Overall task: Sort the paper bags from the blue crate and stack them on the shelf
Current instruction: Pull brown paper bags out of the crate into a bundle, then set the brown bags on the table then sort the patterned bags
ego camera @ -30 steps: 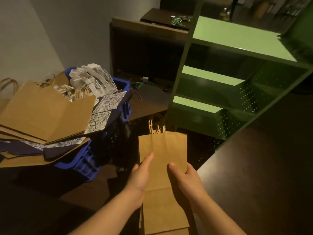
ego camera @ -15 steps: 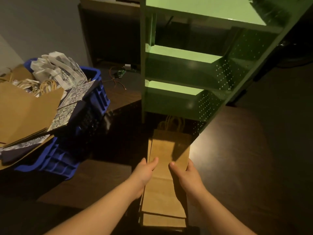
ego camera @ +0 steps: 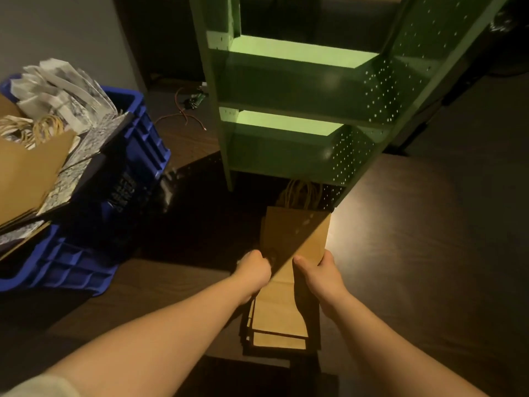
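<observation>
A stack of flat brown paper bags (ego camera: 297,242) is held low in front of me, handles pointing at the foot of the green shelf (ego camera: 289,133). My left hand (ego camera: 253,267) grips the stack's left edge with curled fingers. My right hand (ego camera: 320,270) holds the right edge, thumb on top and fingers underneath. The bags' twine handles reach under the shelf's lowest board. The blue crate (ego camera: 86,253) stands at the left, full of brown, white and patterned bags.
The dark wooden floor (ego camera: 429,253) stretches to the right of the shelf. Loose wires and a small circuit board (ego camera: 191,104) lie on the floor behind the crate. A dark cabinet stands behind the shelf against the grey wall.
I have leaned down and forward; the shelf now fills the upper view. Both hands carried the brown bags toward the shelf's base, and my left fingers have curled tighter on the edge.
</observation>
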Motion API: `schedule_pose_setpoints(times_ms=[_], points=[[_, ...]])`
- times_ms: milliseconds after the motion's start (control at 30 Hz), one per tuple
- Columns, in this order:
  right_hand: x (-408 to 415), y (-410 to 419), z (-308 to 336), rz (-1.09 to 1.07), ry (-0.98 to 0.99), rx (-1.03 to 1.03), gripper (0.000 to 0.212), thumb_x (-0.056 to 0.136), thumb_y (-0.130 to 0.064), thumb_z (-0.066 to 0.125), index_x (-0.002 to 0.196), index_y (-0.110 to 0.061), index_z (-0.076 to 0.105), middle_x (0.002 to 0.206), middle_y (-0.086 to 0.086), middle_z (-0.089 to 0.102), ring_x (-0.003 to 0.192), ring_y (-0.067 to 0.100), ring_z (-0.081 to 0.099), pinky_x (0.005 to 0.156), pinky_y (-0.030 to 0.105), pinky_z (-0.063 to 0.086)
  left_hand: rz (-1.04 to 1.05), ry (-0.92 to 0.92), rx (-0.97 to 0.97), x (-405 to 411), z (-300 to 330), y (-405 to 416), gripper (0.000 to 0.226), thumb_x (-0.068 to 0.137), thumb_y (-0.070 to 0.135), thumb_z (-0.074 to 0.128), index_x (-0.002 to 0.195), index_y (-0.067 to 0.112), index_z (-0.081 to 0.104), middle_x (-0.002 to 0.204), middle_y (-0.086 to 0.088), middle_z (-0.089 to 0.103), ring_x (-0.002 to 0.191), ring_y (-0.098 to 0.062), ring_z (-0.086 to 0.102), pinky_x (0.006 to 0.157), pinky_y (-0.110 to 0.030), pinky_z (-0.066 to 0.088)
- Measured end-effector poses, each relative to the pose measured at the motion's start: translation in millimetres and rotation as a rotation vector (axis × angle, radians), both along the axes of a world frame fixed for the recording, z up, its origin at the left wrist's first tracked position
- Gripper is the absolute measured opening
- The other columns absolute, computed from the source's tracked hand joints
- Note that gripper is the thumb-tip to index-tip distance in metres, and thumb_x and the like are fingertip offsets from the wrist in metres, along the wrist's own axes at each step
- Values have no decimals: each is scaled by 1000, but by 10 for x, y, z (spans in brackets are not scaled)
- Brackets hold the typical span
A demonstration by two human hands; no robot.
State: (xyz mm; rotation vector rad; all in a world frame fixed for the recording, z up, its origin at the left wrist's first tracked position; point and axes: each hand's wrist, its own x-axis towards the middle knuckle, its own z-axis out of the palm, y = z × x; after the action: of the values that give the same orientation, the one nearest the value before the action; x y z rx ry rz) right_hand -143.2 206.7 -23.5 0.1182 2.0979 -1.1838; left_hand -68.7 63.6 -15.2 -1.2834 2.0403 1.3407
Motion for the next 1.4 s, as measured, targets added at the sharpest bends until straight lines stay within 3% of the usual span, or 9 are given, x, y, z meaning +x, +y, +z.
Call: schedule_pose_setpoints(times_ms=[167,367,533,633,767,900,1067,1233,1400], points=[[-27,83,-141,11,-29,68,60,85,-52,73,136,-28,52,126,-4,62,111,21,62,95,44,57,-43,-27,-30,68,-54,16,25,106,10,44,128,5,55,110,-7,51,96,-22,51,82,-33,42],[8,240,-124,-78,-35,69,56,98,-51,57,144,-21,49,135,3,55,102,15,57,81,30,53,114,117,57,299,-119,143,32,110,34,36,131,16,52,138,-7,46,116,-26,52,103,-48,46],[106,284,-118,-96,-107,85,46,100,-55,46,126,-19,59,113,2,63,94,14,60,78,34,51,155,165,100,360,-106,329,57,109,52,32,160,28,31,161,5,29,145,-27,32,120,-49,29],[123,278,-150,-64,-122,79,46,94,-60,51,120,-23,61,118,3,63,97,17,63,81,37,54,176,174,91,299,-79,417,58,107,56,35,158,29,36,159,7,27,144,-24,28,118,-47,26],[70,342,-118,-55,-148,46,36,97,-55,51,117,-25,56,110,-4,62,89,7,58,67,26,46,231,195,136,259,-44,474,62,106,55,40,159,24,32,162,3,23,147,-24,25,118,-46,26],[77,360,-113,-101,-188,12,37,97,-53,52,119,-24,56,113,-2,60,92,11,58,76,32,48,328,179,196,248,-84,539,68,104,60,39,163,27,25,171,8,9,157,-21,10,124,-52,14],[89,395,-52,-78,-163,-4,44,99,-47,52,131,-18,59,120,4,64,101,19,63,72,31,52,420,204,257,285,-167,451,78,84,79,42,149,36,42,145,-1,53,129,-29,53,110,-59,43],[93,406,18,-133,62,143,67,94,-51,55,151,-20,40,145,7,47,119,28,59,95,47,56,362,237,212,317,-29,312,51,107,55,30,149,29,45,147,1,51,135,-25,48,116,-49,37],[86,270,295,-88,338,126,48,98,-40,57,142,-23,46,141,2,44,125,23,52,97,48,56,450,314,148,456,75,209,51,108,51,34,153,27,42,149,2,49,132,-24,49,101,-38,37]])
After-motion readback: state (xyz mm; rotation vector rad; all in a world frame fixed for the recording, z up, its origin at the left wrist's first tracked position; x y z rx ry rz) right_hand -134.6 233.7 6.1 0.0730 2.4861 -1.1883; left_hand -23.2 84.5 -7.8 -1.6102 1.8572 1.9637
